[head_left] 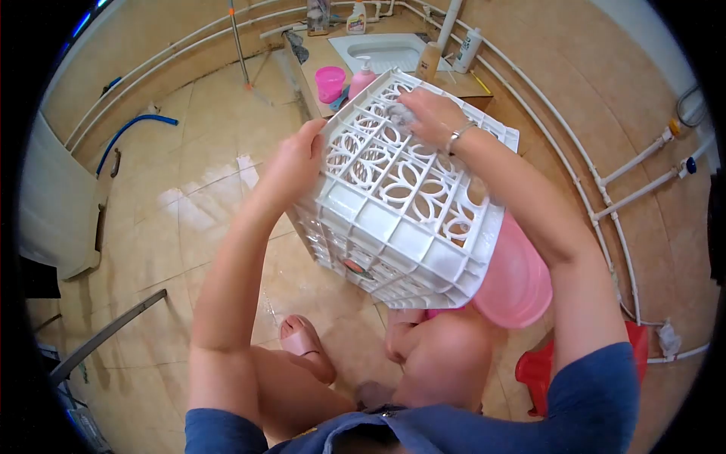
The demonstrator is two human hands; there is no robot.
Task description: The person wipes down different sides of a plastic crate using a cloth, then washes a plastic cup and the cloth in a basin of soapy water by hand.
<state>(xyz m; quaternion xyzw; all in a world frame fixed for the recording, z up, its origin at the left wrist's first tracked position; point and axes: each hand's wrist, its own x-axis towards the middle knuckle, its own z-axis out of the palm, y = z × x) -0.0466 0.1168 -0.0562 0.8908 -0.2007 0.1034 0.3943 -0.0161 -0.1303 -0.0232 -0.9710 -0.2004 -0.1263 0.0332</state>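
Observation:
A white plastic basket (408, 244) with petal-shaped cutouts is held tilted above my knees, one openwork face turned up. My left hand (296, 165) grips its left edge, thumb on top and the other fingers out of sight behind the rim. On the upper part of the same face, my right hand (432, 117) presses a greyish, foamy scrubber (399, 115) against the lattice. Wet suds show on the basket's side. A pink basin (516, 280) is partly hidden behind the basket's right side.
A squat toilet (382, 54) lies beyond, with a pink cup (330, 83), a pink pump bottle (362, 76) and other bottles around it. White pipes (597, 185) run along the right wall. A red stool (535, 372) is at lower right, a blue hose (128, 130) at left.

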